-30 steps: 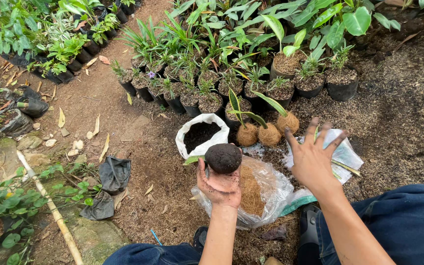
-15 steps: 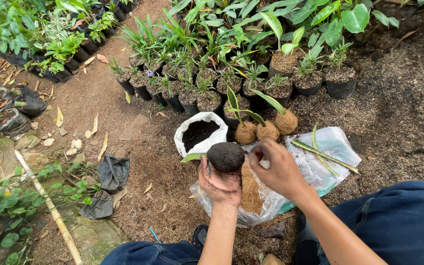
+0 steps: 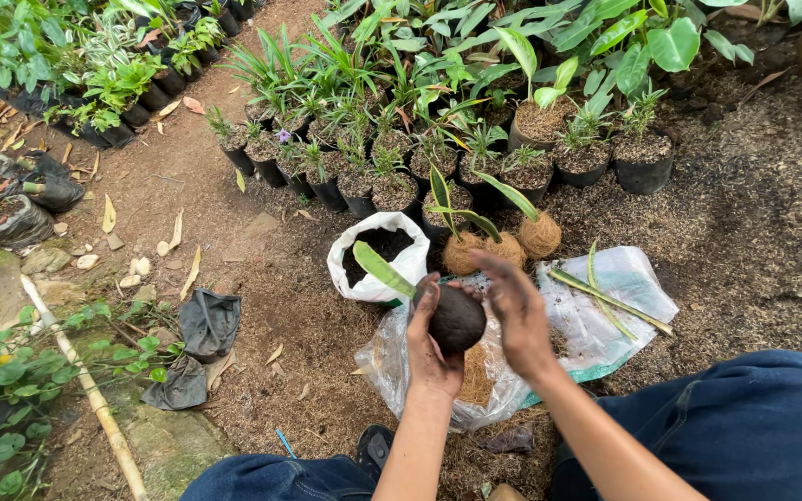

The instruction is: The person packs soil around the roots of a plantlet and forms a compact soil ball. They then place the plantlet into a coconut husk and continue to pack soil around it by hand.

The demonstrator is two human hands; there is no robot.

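My left hand [image 3: 427, 345] cups a dark round ball of soil [image 3: 458, 319] from the left, with a green leaf [image 3: 381, 269] sticking out of it to the upper left. My right hand [image 3: 517, 311] presses flat against the ball's right side. Both hands are over a clear plastic bag [image 3: 401, 364] holding brown coconut fibre [image 3: 475, 376]. Just beyond stands a white sack of dark soil [image 3: 378, 255].
Three fibre-wrapped plant balls [image 3: 503, 243] sit behind the hands. Long green leaves lie on a flat plastic sheet [image 3: 619, 297] to the right. Rows of black potted plants [image 3: 392, 190] stand farther back. Empty black grow bags [image 3: 204, 323] and a bamboo pole [image 3: 95, 404] lie at left.
My right hand came in from the right, where it was raised and spread, and now presses on the soil ball. The left hand kept holding the ball.
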